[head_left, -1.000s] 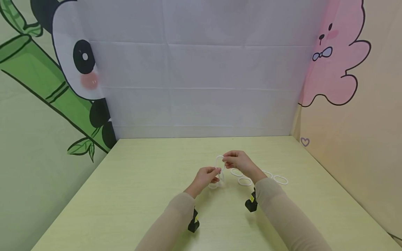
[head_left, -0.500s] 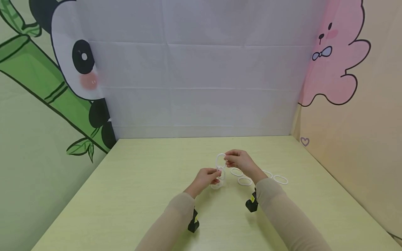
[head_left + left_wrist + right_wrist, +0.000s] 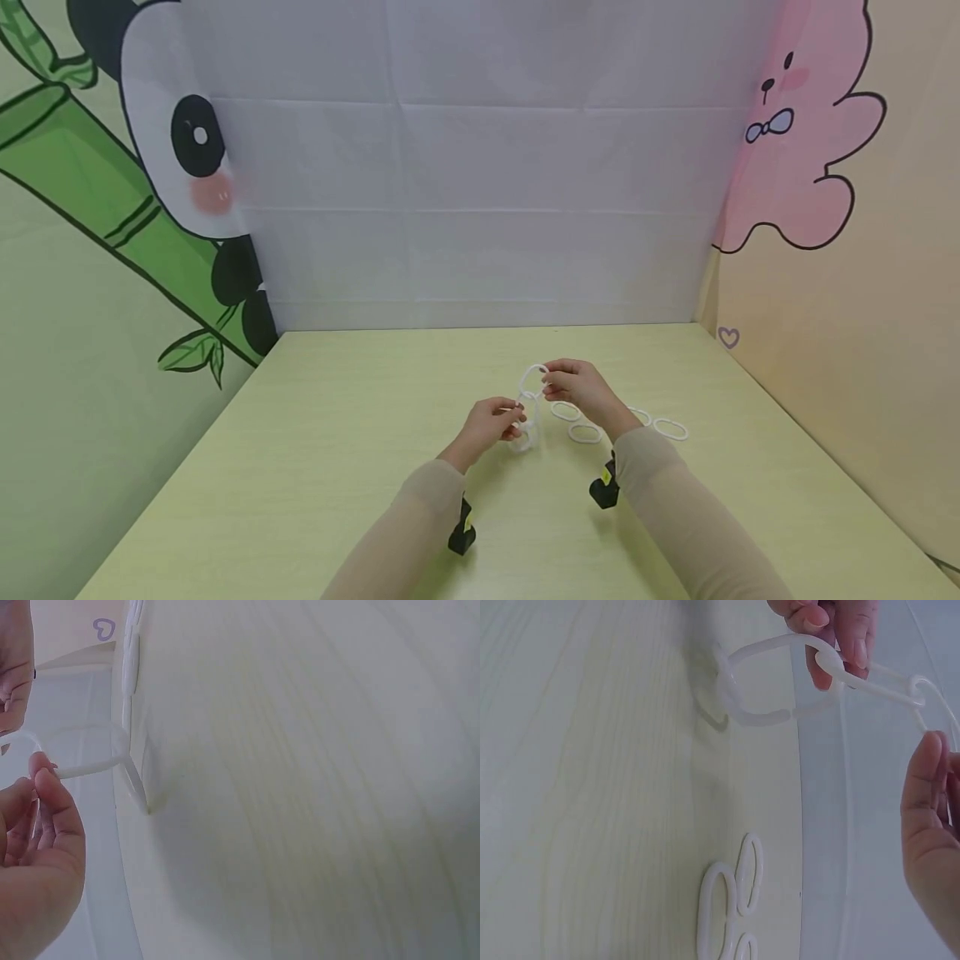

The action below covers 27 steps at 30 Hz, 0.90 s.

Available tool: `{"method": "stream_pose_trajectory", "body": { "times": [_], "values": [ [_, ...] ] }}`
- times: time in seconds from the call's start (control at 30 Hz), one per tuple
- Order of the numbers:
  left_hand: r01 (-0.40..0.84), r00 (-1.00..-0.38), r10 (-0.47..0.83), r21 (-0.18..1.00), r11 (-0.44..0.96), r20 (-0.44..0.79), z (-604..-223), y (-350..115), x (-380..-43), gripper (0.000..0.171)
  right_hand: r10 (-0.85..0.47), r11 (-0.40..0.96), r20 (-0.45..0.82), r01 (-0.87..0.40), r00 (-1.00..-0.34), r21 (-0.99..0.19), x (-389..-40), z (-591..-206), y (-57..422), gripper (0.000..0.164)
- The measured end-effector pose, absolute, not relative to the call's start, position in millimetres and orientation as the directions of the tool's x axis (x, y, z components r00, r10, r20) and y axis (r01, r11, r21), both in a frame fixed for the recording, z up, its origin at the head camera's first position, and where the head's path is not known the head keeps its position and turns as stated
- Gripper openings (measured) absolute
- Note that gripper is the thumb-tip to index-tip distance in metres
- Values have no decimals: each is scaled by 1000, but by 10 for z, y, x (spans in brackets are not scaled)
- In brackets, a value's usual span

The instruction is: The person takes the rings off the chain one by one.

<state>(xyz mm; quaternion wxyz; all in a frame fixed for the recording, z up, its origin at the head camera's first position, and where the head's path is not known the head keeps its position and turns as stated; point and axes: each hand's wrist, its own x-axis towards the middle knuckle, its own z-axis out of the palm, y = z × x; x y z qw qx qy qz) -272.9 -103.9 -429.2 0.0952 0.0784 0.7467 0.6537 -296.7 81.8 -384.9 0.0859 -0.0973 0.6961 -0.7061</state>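
A short chain of white plastic links hangs between the two hands above the table. My left hand pinches it between thumb and forefinger, close to where two links join. Higher and to the right, my right hand pinches the side of the top link. In the left wrist view, a link sticks out past the left fingertips, and a lower one slants down to the tabletop. The right wrist view shows the links threaded through one another.
Several loose white links lie on the table right of the chain, among them an oval link and another link farther right. The pale wooden table ends at a white back panel. Printed walls stand at both sides.
My right hand has moved slightly right, drawing the top link with it. The chain beneath now hangs straighter and has shifted a little right. The left hand stays nearly in place.
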Motion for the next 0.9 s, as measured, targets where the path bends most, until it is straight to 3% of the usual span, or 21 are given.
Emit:
{"method": "stream_pose_trajectory", "body": {
  "times": [0.7,0.9],
  "values": [
    [62,-972,232,992,111,35,-4237,-1061,-2694,28,-237,-31,-47,55,-970,-998,-2954,-3939,823,21],
    [73,-970,237,992,104,47,-4214,-1051,-2679,28,-296,-39,-29,42,-955,-998,-2959,-3983,823,14]
  ]
}}
